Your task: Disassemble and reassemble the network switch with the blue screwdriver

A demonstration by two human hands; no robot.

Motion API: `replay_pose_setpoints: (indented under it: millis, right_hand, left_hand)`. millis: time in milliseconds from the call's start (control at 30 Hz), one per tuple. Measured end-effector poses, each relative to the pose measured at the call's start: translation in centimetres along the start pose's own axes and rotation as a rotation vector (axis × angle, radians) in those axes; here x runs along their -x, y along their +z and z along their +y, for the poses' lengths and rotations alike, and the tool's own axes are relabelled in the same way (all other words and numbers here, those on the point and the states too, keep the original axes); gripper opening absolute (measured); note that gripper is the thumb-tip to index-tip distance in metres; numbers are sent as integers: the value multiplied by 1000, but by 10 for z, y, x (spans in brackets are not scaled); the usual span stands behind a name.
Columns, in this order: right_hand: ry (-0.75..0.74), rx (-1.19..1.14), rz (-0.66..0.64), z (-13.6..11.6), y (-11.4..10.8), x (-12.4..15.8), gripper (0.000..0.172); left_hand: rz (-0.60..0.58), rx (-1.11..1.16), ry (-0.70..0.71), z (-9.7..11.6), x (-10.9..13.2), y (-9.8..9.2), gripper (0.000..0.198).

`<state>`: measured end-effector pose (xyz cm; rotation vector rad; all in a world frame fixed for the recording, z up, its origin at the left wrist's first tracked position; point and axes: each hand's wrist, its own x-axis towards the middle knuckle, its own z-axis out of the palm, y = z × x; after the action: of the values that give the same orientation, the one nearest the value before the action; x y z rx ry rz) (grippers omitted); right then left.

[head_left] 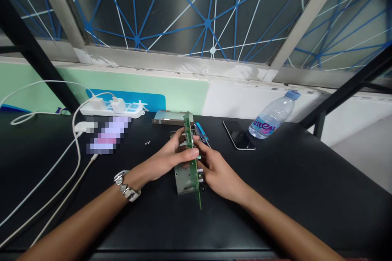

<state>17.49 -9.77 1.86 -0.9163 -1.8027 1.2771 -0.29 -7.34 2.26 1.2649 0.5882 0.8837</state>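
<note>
Both hands are engaged on a green board (195, 179), located at the middle of the black table (290, 204) and held on edge, close to upright with a slight lean. The left hand (165, 159) grasps it from the left side, thumb laid against the board near mid-length and fingers bent about its far part. The right hand (220, 171) grasps from the opposite side, fingers curled in against the face that carries small components; some fingertips are hidden, so their exact contact cannot be told. A grey metal plate (183, 181) lies flat beneath the board; whether the two touch cannot be determined. Beyond it, near the wall, rests a metal panel (167, 118). A blue tool (200, 131) lies just past the right hand, its near end close to the fingers. A few small metal bits (148, 143) sit on the table left of the board. To the right, a phone (240, 136) lies flat, and a bottle (271, 118) stands beside it, appearing tilted in this view. At far left, a white power strip (137, 110) bears plugged-in chargers. A silver band (126, 186) encircles the left wrist.
</note>
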Motion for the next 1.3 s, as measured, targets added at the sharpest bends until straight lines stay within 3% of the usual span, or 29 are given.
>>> replay_pose_setpoints:
  millis: [233, 533, 800, 1167, 1300]
  right_hand:
    - [-9, 69, 8, -4, -2, 0, 61]
    - [-71, 110, 1, -2, -4, 0, 57]
    - [-15, -64, -39, -1, -5, 1, 58]
    - [64, -93, 163, 9, -8, -2, 47]
    - [74, -71, 214, 10, -13, -3, 47]
  left_hand:
    - [48, -88, 23, -5, -1, 3, 50]
    - [52, -117, 16, -7, -3, 3, 47]
    - [9, -156, 1, -4, -3, -2, 57]
    - [112, -21, 4, 18, -2, -25, 44]
    - [234, 60, -46, 21, -5, -27, 37]
